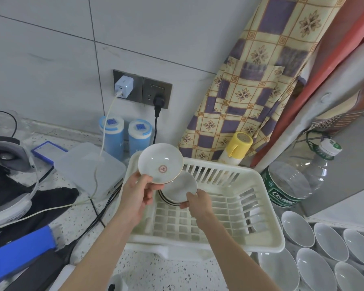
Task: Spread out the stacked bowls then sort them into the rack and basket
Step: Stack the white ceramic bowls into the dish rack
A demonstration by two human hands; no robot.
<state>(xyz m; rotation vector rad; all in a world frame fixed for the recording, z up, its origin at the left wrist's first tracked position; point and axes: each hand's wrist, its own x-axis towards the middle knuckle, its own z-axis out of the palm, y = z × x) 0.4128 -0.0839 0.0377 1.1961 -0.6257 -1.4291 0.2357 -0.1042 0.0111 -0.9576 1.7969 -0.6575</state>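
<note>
Left hand pinches the rim of a glossy, gold-edged white dish with a red emblem, tilted above the slotted cream plastic rack. Right hand grips a small stack of dishes inside the rack's rear left. Plain white bowls lie spread on speckled countertop, right. Tiled wall behind.

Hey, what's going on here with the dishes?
A person is sorting small dishes over a white plastic basket. The left hand holds one shallow dish with a red emblem lifted and tilted. The right hand grips a small stack of similar dishes just above the basket. Several white bowls are spread out on the counter to the right.
</note>
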